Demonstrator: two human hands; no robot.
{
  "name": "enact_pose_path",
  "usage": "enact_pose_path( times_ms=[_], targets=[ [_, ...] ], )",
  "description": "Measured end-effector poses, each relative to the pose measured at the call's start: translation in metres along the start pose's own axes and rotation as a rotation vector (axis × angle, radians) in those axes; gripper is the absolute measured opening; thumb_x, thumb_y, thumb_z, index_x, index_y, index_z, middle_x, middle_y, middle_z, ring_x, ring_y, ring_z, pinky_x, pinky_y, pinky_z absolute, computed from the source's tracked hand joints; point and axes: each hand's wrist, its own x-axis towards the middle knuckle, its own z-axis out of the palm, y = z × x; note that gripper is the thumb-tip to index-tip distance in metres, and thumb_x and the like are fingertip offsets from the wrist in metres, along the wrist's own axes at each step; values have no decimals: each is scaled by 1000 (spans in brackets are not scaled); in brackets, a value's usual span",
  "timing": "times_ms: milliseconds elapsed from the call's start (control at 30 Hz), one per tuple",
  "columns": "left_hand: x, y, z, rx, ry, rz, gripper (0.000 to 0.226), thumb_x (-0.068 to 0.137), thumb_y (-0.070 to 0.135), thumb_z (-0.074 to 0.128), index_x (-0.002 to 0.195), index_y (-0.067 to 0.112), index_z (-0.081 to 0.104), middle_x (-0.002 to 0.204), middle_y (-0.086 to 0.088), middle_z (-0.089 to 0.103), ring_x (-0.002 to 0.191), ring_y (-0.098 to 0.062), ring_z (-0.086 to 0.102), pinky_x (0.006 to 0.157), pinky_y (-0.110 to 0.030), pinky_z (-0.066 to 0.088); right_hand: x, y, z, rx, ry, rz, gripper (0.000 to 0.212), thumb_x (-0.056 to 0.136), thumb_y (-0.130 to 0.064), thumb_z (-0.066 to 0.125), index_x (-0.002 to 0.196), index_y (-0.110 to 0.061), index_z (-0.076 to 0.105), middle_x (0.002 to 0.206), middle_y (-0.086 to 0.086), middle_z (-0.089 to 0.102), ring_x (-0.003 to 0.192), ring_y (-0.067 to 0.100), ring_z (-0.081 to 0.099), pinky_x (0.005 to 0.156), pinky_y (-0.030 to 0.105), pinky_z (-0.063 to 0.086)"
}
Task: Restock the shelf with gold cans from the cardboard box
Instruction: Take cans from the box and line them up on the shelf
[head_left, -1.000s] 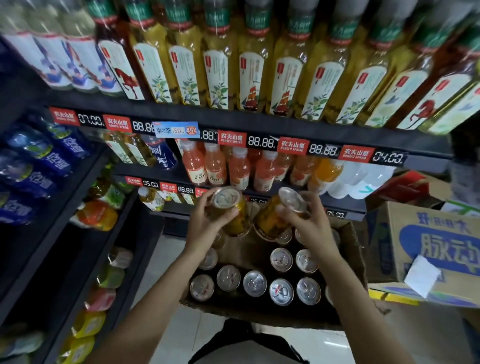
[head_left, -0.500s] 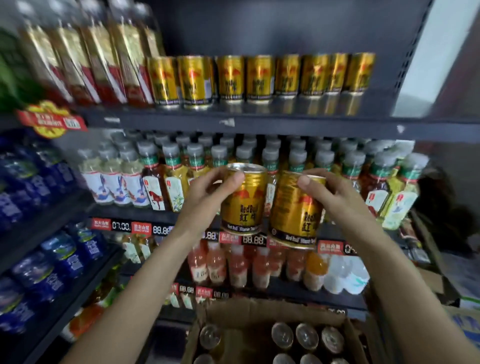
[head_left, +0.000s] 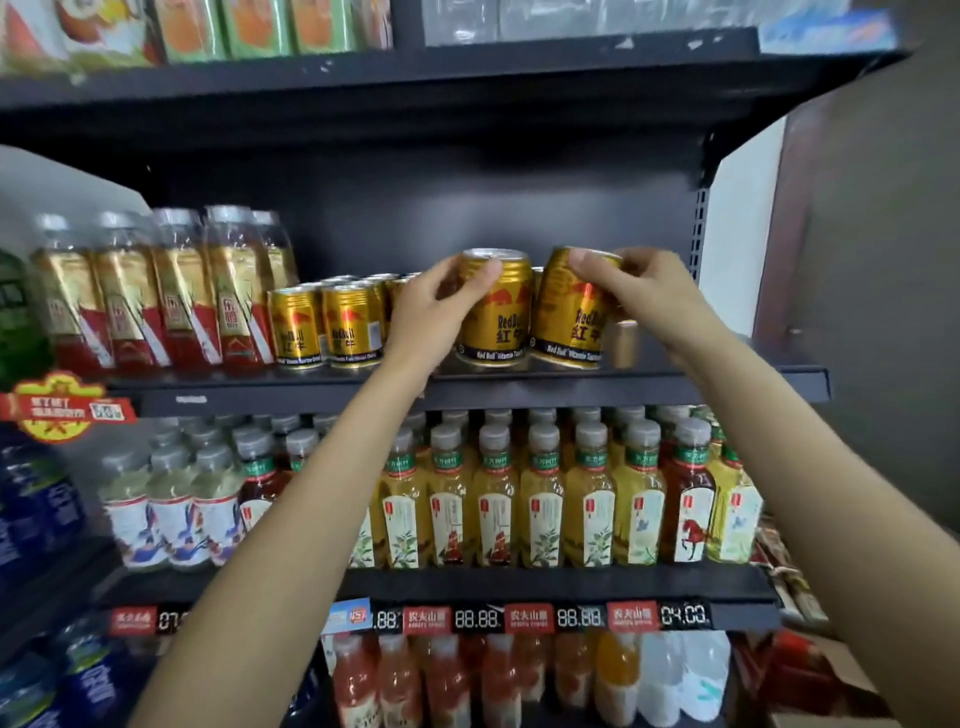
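Two gold cans are up at the dark shelf, one in each of the person's hands. The left hand wraps around the side of the left can, thumb laid across its upper front and the other fingers curled behind, and this can stands upright with its base at the shelf board. The right hand grips the right can near its top, fingertips hooked over the rim, and that can leans a little to the right with its bottom edge close to the board; whether it rests fully flat I cannot tell. The two held cans sit just beside each other, nearly touching. To the left of the left hand's fingers stands a cluster of the same gold cans, already in rows, and further left are tall bottles with red and gold labels. Below both wrists runs a row of yellow tea bottles, with price tags along the edge under them.
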Motion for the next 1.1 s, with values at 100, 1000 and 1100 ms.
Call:
enact_pose_path(
  times_ms=[100,1000,1100],
  targets=[
    [18,-15,18,-16,22,-51,66,75,62,62,126,20,58,124,4,62,114,-12,57,101,-39,45,23,13,4,-131,73,4,72,59,-71,67,100,-12,66,95,5,70,90,21,66,81,37,55],
    [70,-58,55,744,-121,281,74,69,49,76,130,21,45,135,-3,41,127,-20,38,101,-32,34,61,82,10,-484,40,32,87,62,-57,76,127,-11,41,118,8,62,106,26,61,88,46,52],
    [83,-68,52,761,-186,308,74,71,49,74,133,21,44,137,-1,42,129,-19,38,102,-33,34,73,88,13,-440,15,61,81,67,-50,77,129,-10,43,115,9,63,105,25,60,88,41,52]
  ],
)
